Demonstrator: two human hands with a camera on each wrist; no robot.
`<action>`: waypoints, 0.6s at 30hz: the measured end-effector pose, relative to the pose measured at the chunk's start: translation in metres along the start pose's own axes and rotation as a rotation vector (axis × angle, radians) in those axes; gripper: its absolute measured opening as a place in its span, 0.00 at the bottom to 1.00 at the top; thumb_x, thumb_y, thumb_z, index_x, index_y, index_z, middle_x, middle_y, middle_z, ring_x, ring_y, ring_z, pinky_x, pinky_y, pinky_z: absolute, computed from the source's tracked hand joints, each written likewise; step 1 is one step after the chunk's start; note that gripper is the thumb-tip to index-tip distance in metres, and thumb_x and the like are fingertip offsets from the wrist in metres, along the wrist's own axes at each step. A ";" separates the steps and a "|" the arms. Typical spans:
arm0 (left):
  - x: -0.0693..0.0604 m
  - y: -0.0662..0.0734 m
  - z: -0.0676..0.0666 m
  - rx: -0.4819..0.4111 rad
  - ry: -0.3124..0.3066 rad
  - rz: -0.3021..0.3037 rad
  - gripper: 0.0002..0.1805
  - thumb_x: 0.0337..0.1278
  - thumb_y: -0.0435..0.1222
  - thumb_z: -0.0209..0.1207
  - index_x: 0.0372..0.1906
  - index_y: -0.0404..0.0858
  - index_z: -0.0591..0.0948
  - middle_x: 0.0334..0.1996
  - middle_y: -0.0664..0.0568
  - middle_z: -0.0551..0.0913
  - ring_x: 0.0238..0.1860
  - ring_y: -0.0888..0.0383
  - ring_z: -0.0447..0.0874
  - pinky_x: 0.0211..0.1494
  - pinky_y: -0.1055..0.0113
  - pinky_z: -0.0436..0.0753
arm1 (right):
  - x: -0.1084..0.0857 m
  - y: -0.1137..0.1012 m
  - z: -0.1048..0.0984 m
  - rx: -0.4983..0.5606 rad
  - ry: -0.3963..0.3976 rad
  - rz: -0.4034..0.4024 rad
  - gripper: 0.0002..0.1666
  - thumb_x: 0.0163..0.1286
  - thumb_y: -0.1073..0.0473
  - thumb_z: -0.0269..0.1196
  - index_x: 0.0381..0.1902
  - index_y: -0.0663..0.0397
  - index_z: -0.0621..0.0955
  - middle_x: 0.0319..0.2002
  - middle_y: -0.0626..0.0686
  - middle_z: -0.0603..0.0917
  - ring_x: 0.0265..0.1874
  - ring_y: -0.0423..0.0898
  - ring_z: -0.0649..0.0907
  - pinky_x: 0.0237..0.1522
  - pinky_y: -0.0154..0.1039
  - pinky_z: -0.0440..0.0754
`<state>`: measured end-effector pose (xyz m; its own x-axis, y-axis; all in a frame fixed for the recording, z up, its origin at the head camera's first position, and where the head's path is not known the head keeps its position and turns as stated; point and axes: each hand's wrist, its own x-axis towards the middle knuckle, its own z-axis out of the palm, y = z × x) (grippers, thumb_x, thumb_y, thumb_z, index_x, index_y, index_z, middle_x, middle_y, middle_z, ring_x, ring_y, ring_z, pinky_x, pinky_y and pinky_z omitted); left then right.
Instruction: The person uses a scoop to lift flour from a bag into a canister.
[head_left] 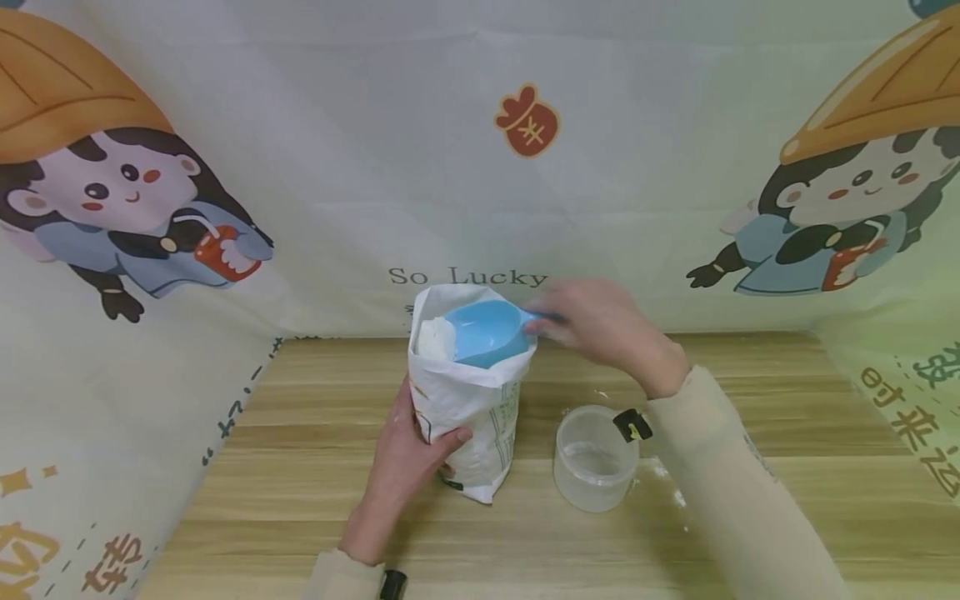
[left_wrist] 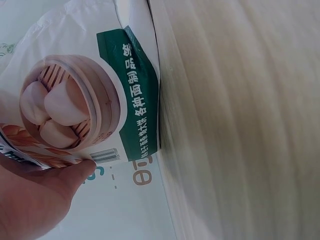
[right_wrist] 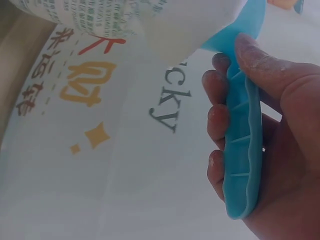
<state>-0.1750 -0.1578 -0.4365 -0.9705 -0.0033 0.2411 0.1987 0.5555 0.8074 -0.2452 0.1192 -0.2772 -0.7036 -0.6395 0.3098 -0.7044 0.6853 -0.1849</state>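
A white bag of flour (head_left: 468,408) stands upright on the table with its top open; the left wrist view shows steamed buns printed on the bag (left_wrist: 65,102). My left hand (head_left: 408,458) grips the bag low on its left side, thumb across the front. My right hand (head_left: 600,325) holds a blue scoop (head_left: 487,329) by its handle, fingers wrapped round it in the right wrist view (right_wrist: 280,95). The scoop's bowl lies in the bag's mouth, with white flour (head_left: 437,339) at its tip. Flour dusts the right thumb (right_wrist: 260,60).
A clear round plastic tub (head_left: 596,462) stands right of the bag, under the right forearm, with a black clip-like piece (head_left: 632,426) near its rim. White powder (head_left: 678,497) is spilled beside it on the wooden table (head_left: 285,500). A printed cloth (head_left: 360,167) hangs behind and at both sides.
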 end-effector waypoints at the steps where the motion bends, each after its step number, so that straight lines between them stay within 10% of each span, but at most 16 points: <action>1: 0.000 0.000 0.000 0.001 0.001 0.002 0.63 0.47 0.53 0.79 0.83 0.49 0.52 0.73 0.44 0.69 0.72 0.42 0.67 0.74 0.37 0.68 | -0.002 0.001 0.001 0.017 0.001 0.011 0.08 0.72 0.50 0.69 0.44 0.44 0.90 0.36 0.47 0.86 0.37 0.48 0.83 0.35 0.47 0.83; 18: 0.000 -0.003 0.001 0.045 0.023 -0.006 0.63 0.47 0.53 0.78 0.83 0.45 0.53 0.74 0.41 0.68 0.71 0.39 0.68 0.71 0.37 0.71 | -0.023 0.016 0.014 0.208 0.085 0.088 0.18 0.73 0.54 0.67 0.56 0.54 0.88 0.46 0.53 0.90 0.46 0.53 0.87 0.50 0.55 0.85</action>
<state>-0.1756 -0.1583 -0.4390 -0.9682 -0.0257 0.2489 0.1858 0.5923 0.7840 -0.2415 0.1399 -0.3000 -0.7591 -0.5426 0.3596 -0.6508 0.6455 -0.3998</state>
